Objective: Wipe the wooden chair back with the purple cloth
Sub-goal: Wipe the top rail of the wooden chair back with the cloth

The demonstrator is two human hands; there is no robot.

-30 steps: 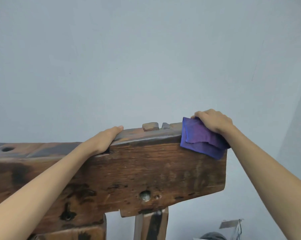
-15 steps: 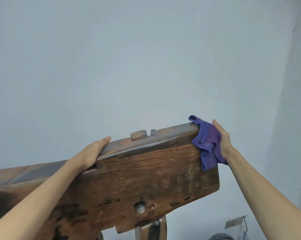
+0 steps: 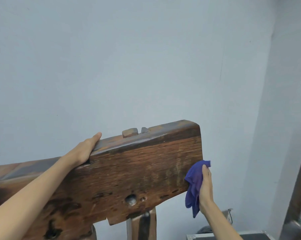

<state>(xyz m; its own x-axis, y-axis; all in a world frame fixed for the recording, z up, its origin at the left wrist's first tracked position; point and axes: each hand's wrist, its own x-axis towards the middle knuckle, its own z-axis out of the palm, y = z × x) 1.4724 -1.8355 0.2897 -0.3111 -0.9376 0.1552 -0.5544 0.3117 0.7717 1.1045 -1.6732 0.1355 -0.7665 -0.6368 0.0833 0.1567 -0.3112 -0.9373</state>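
We steady the wooden chair back (image 3: 139, 172), a thick slab filling the lower left and centre of the frame, with the left hand (image 3: 86, 148) laid over its top edge; the fingers lie close together and curl onto the top face, the thumb out of sight beneath, so that the slab does not shift under the wiping pressure. At centre right, the right hand (image 3: 205, 187) presses the purple cloth (image 3: 193, 187) flat against the slab's end face. Its fingers are extended side by side along the cloth, tips upward, trapping the fabric between palm and wood; the loose remainder hangs in soft folds below the wrist. We judge that the stroke in hand serves the end grain at the slab's right edge.

The wood is dark brown, coarse-grained and weathered, with black stains, a knot hole low at centre and a notched lower edge. Its top face looks smoother, with a dull bluish sheen, and carries a small raised wooden peg (image 3: 130, 132). A post (image 3: 143, 226) supports the slab from below. The cloth is thin, limp and crumpled.
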